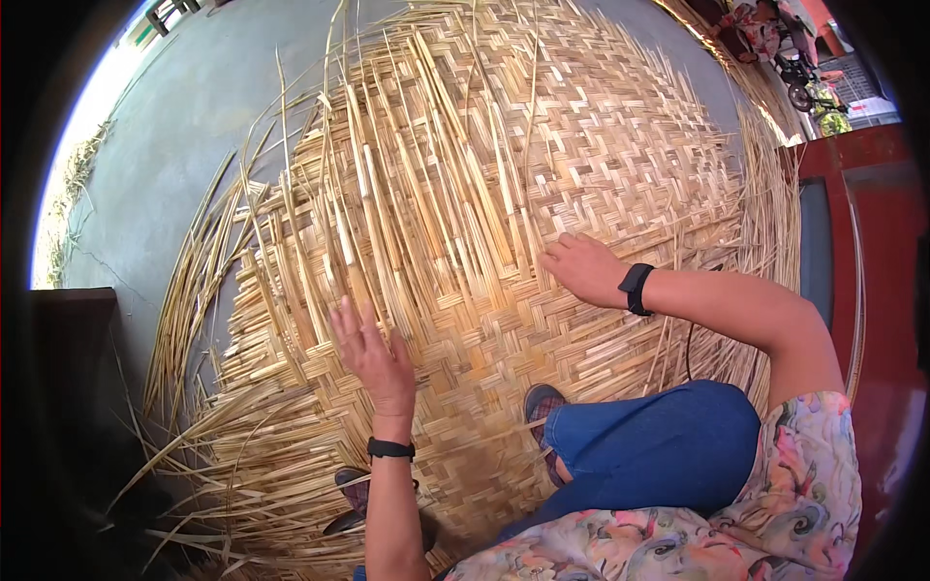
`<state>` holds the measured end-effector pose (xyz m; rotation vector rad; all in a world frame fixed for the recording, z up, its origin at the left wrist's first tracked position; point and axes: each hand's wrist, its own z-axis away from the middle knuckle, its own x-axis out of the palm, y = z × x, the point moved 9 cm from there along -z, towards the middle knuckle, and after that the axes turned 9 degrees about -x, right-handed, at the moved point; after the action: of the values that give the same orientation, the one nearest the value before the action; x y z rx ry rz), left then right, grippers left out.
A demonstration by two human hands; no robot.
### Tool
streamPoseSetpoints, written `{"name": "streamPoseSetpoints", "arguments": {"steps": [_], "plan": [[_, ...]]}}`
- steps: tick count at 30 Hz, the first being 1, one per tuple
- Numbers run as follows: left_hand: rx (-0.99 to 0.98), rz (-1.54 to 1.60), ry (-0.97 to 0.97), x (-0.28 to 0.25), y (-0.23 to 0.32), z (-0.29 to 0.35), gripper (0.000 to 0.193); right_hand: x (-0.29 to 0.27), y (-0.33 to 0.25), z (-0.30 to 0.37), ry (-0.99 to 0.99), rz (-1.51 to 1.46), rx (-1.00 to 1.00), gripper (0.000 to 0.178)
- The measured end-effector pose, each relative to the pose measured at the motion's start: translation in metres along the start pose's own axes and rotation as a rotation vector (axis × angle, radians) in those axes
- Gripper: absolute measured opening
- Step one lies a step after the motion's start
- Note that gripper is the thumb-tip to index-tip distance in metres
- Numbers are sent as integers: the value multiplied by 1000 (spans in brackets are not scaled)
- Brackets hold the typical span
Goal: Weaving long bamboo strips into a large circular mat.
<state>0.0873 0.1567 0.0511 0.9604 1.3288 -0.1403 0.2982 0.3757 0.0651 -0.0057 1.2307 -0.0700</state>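
Observation:
A large mat [620,126] of flat tan reed strips in a zigzag weave lies on the floor under me. Loose long reed strips [417,184] lie lengthwise across its left and middle part, their far ends lifted. My left hand [373,356] hovers over or rests lightly on the left part of the weave, fingers spread and nothing in them. At the right end of the loose strips, my right hand [587,271] is bent down to the weave. Its fingers are closed at a strip's near end; the fingertips are partly hidden.
Unwoven strip ends [194,290] stick out along the mat's left edge. My shoes [542,402] stand on the mat. A dark curved object [349,521] lies by my left foot. Grey floor [194,97] extends beyond, with a dark red panel [862,290] at right and a motorbike [802,87] far off.

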Motion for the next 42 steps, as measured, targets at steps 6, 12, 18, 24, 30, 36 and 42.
{"name": "streamPoseSetpoints", "arguments": {"steps": [6, 12, 18, 24, 30, 36, 42], "plan": [[219, -129, -473, 126, 63, 58, 91, 67, 63, 13, 7, -356, 288, 16], [345, -233, -418, 132, 65, 66, 90, 95, 72, -1, -369, -624, 312, 13], [368, -258, -408, 131, 66, 68, 85, 105, 66, 9, -249, -600, 414, 24], [341, -263, -415, 139, 69, 71, 86, 144, 90, 15, 310, -1382, 471, 29], [321, -309, -416, 136, 58, 66, 87, 91, 62, 22, 505, -1056, 459, 15], [272, -308, -550, 168, 48, 78, 86, 95, 68, 66, 358, -604, 540, 18], [241, -417, -610, 167, 9, 78, 85, 34, -40, 138, 551, -477, 441, 26]]}}
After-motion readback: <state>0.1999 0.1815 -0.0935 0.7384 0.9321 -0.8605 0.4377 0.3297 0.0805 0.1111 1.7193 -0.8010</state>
